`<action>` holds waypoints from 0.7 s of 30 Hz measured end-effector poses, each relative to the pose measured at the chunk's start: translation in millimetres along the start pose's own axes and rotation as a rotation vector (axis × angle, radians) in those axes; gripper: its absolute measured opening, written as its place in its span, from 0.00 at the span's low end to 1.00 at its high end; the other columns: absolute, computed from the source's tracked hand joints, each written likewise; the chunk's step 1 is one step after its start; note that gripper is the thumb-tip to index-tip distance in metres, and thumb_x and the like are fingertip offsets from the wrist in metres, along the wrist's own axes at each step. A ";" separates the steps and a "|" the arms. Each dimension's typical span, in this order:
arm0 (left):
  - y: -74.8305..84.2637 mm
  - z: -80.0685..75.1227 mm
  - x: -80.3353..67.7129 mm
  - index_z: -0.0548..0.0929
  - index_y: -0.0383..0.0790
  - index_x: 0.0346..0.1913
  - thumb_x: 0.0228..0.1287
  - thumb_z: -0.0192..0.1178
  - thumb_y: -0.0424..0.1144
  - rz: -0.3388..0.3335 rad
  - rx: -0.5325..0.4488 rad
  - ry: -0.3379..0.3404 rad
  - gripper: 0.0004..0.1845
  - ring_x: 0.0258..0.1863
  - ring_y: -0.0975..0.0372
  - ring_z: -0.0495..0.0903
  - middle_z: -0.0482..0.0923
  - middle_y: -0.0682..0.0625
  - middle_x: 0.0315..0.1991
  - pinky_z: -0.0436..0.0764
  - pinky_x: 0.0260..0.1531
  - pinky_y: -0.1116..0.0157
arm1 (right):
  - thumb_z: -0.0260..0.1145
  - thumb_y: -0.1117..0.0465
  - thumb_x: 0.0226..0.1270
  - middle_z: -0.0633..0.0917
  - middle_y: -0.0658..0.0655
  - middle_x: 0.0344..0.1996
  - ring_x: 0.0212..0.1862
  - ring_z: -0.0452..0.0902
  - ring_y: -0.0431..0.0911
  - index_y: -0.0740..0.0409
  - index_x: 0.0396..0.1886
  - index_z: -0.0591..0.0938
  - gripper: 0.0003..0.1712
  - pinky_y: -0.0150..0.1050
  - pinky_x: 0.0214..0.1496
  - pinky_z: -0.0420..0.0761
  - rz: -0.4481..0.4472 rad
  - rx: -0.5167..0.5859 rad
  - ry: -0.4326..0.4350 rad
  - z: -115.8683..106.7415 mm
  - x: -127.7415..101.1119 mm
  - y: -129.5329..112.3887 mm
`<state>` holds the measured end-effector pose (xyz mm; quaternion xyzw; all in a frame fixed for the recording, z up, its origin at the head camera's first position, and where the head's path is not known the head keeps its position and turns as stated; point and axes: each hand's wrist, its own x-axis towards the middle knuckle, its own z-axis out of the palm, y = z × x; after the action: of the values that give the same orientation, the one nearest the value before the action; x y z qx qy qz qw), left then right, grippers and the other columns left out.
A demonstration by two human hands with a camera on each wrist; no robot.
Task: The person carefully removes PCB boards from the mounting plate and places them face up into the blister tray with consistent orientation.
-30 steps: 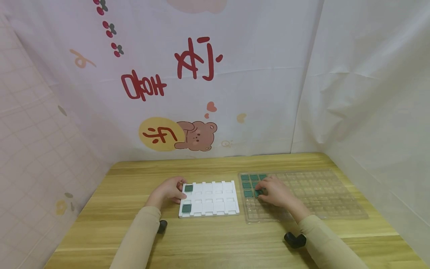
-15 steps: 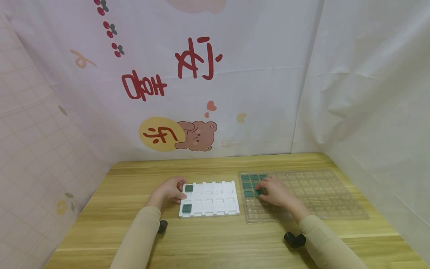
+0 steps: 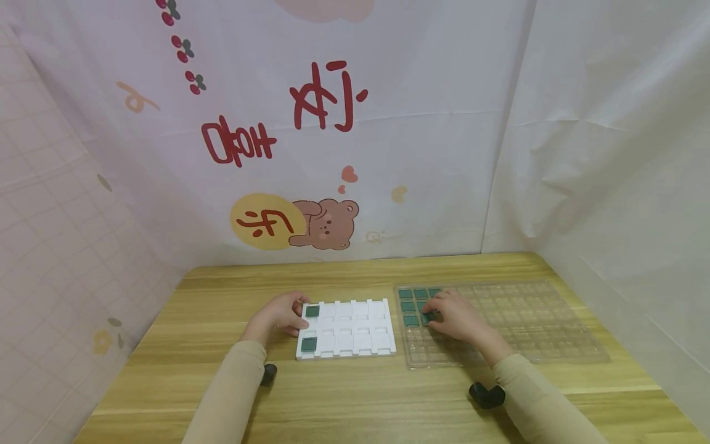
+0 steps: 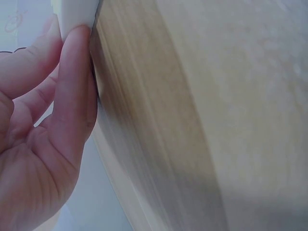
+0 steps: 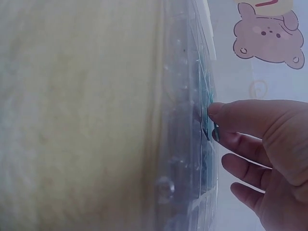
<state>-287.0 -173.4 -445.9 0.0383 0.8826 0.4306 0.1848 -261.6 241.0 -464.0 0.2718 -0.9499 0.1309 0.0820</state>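
Observation:
My left hand (image 3: 281, 312) holds the left edge of a white tray (image 3: 362, 341) between thumb and fingers. Two square green chips (image 3: 309, 344) lie in that tray's leftmost column, one in each row. In the left wrist view, the fingers press against the tray's white edge (image 4: 77, 12). To the right, my right hand (image 3: 457, 317) reaches over a clear plastic tray (image 3: 527, 320). Its thumb and index finger pinch a green chip (image 5: 215, 134), which looks slightly tilted in the right wrist view. Several more chips (image 3: 407, 306) sit in the clear tray's left columns; the hand partly hides some.
Both trays lie flat on a wooden table (image 3: 355, 401), a narrow gap between them. A white printed curtain (image 3: 432, 154) hangs behind the table and along both sides. A black wrist piece shows beneath each sleeve (image 3: 532, 388).

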 end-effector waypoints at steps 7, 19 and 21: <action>1.0 0.0 -1.6 0.75 0.33 0.59 0.53 0.70 0.20 0.005 -0.003 0.002 0.29 0.31 0.56 0.75 0.69 0.41 0.38 0.86 0.27 0.63 | 0.77 0.62 0.54 0.84 0.51 0.40 0.46 0.74 0.52 0.52 0.40 0.87 0.13 0.53 0.52 0.76 0.000 -0.007 -0.003 0.0 0.2 0.3; 0.1 -0.1 -1.2 0.74 0.32 0.59 0.52 0.70 0.20 0.011 -0.014 -0.006 0.30 0.31 0.56 0.75 0.69 0.40 0.38 0.86 0.27 0.62 | 0.77 0.62 0.54 0.84 0.50 0.40 0.47 0.73 0.51 0.51 0.39 0.87 0.12 0.53 0.53 0.75 0.006 0.006 0.000 1.1 -0.4 1.0; -0.3 0.1 -0.9 0.74 0.32 0.59 0.52 0.70 0.20 0.013 -0.013 -0.004 0.29 0.31 0.56 0.75 0.69 0.40 0.38 0.86 0.27 0.62 | 0.76 0.62 0.54 0.84 0.49 0.39 0.45 0.73 0.50 0.51 0.39 0.87 0.11 0.52 0.51 0.76 0.006 0.008 0.007 0.7 -0.4 0.5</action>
<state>-286.1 -173.7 -445.9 0.0436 0.8791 0.4375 0.1842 -261.6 241.4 -464.9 0.2686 -0.9499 0.1359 0.0837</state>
